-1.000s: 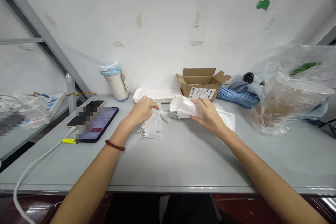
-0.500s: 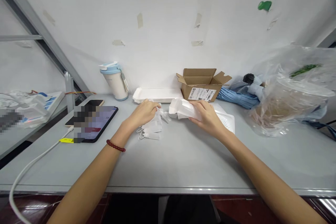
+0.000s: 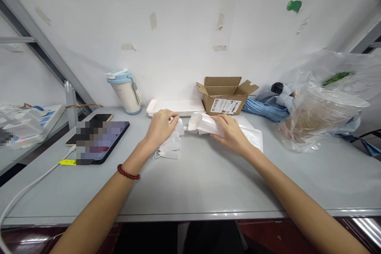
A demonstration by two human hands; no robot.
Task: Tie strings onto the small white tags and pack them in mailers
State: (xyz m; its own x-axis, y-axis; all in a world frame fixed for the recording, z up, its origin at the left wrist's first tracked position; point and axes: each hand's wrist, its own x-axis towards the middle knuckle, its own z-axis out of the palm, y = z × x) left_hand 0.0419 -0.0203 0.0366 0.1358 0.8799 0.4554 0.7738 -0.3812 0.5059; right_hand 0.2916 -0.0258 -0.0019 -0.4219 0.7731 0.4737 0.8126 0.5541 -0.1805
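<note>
The left hand [image 3: 160, 129] is now a little nearer to the cardboard box [image 3: 226, 105], at its front left, and the clear piece which stood out beside its fingertips a moment ago is no more seen apart there. Its fingers are bent together at the upper end of the small white pieces [image 3: 170, 154], but I cannot tell if they pinch one of these or only cover it. The right hand [image 3: 232, 133] has hardly moved: it is closed around the white packet [image 3: 204, 123], in front of the box and a bit to its left, with the end of the packet turned toward the left hand. So, as I judge it, the small pieces are being handled one by one, while the packet is kept steady near them. The other small white pieces lie in a loose row on the worktop [image 3: 202, 190], also at front left of the box. The stack of white trays [image 3: 172, 106], just to the left of the box, and the box itself, with its flaps open, have not changed.
</note>
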